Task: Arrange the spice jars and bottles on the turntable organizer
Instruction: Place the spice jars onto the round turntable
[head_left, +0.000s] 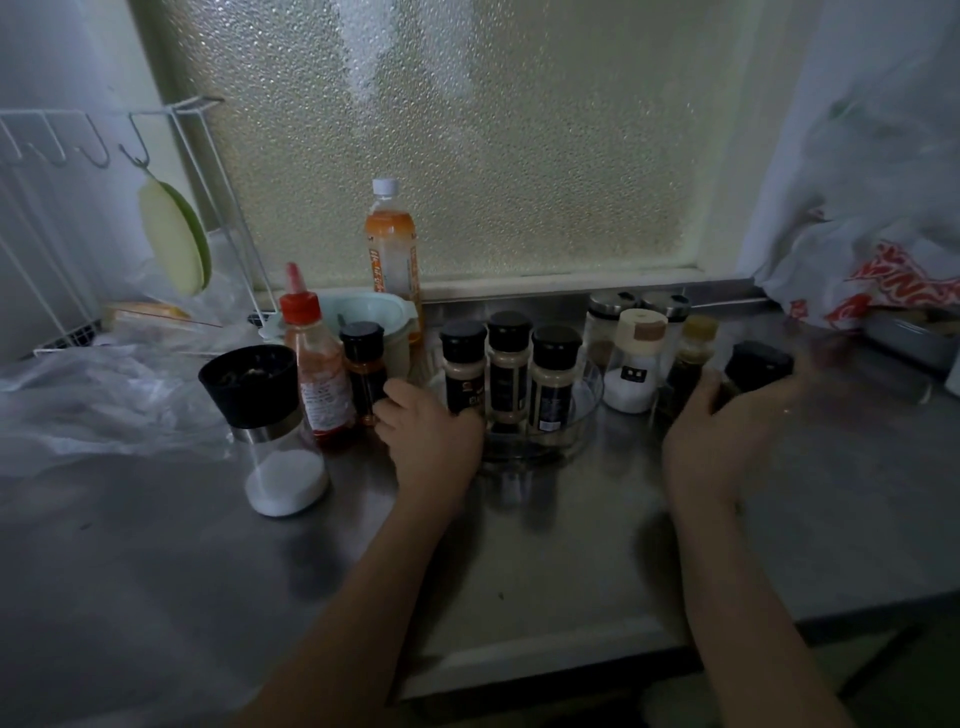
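Note:
A clear round turntable (571, 441) stands on the steel counter with three black-capped spice jars (509, 358) upright on it. My left hand (431, 441) lies curled against the turntable's left rim, at the foot of the leftmost jar (462, 364). To its left stands a small amber bottle (363, 369), close to my fingers. My right hand (722, 431) is shut on a blurred black-capped jar (756, 369), held tilted right of the turntable. A white-capped salt jar (636, 358) and a dark bottle with a yellow cap (693, 353) stand between that hand and the turntable.
On the left stand a salt grinder (270, 415), a red-capped sauce bottle (314, 374), a pale bowl (374, 312) and a tall orange drink bottle (392, 249). Two steel-lidded jars (605, 322) sit behind. Plastic bags (872, 270) crowd the right; a wire rack (52, 156) hangs left.

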